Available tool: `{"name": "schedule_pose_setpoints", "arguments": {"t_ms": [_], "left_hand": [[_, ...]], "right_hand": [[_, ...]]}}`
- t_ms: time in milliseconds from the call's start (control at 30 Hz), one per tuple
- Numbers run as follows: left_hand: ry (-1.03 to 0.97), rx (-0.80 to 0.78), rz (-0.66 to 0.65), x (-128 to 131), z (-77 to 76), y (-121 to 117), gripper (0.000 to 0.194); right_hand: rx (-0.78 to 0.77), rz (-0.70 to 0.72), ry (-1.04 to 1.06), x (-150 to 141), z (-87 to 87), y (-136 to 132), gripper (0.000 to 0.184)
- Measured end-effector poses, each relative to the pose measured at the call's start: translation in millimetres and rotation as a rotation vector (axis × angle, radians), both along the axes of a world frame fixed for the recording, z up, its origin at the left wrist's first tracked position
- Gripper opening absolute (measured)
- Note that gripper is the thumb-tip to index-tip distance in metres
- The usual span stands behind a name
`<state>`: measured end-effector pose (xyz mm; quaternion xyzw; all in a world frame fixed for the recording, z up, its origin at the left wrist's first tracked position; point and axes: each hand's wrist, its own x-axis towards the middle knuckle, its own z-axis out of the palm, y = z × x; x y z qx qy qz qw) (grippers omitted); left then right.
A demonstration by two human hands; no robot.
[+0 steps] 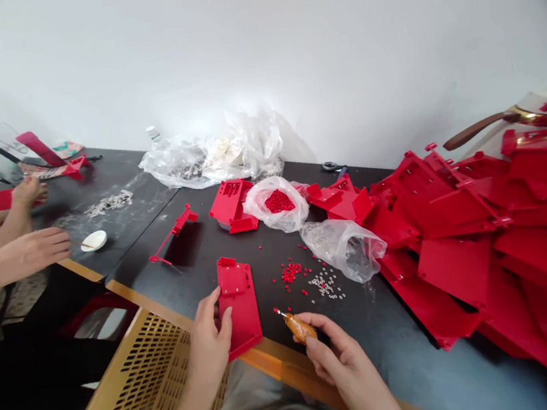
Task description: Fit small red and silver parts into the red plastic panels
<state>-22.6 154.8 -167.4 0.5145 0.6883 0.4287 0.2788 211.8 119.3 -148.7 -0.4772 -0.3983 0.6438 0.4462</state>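
Note:
My left hand (211, 344) grips the left edge of a flat red plastic plate (239, 304) that lies at the near edge of the dark table (194, 256). My right hand (336, 355) is closed round a small screwdriver with an amber handle (297, 326), its tip pointing up-left towards the plate. Just beyond the screwdriver lie loose red beads (291, 272) and small silver rings (327, 285) scattered on the table.
A big heap of red plastic plates (484, 238) fills the right side. Clear bags hold red beads (278, 202) and metal parts (347, 246). More red parts (230, 205) and a thin red bracket (173, 235) lie behind. Another person's hands (32, 250) rest at left near a white dish (93, 241).

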Motion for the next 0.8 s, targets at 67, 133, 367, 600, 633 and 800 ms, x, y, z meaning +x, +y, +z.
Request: {"name": "schedule_pose_setpoints", "arguments": {"t_ms": [67, 133, 367, 600, 633, 800], "left_hand": [[0.219, 0.109, 0.005, 0, 12.0, 0, 0.037], [0.244, 0.174, 0.015, 7, 29.5, -3, 0.032], [-0.482, -0.112, -0.145, 69, 68.8, -18, 0.028], [-0.738, -0.122, -0.094, 94, 56.4, -19, 0.025], [-0.735, -0.118, -0.09, 94, 55.7, -19, 0.023], [-0.77, -0.094, -0.071, 91, 56.7, -13, 0.02]], "right_hand": [[-0.049, 0.023, 0.056, -2, -0.7, 0, 0.044], [-0.074, 0.022, 0.1, -3, 0.2, 1, 0.045], [-0.115, -0.004, 0.259, -5, 7.9, 2, 0.037], [-0.109, 0.01, 0.287, -4, 12.5, -1, 0.038], [-0.113, 0.013, 0.281, -4, 12.5, -2, 0.039], [-0.095, 0.029, 0.213, 1, 8.3, -5, 0.045]]}}
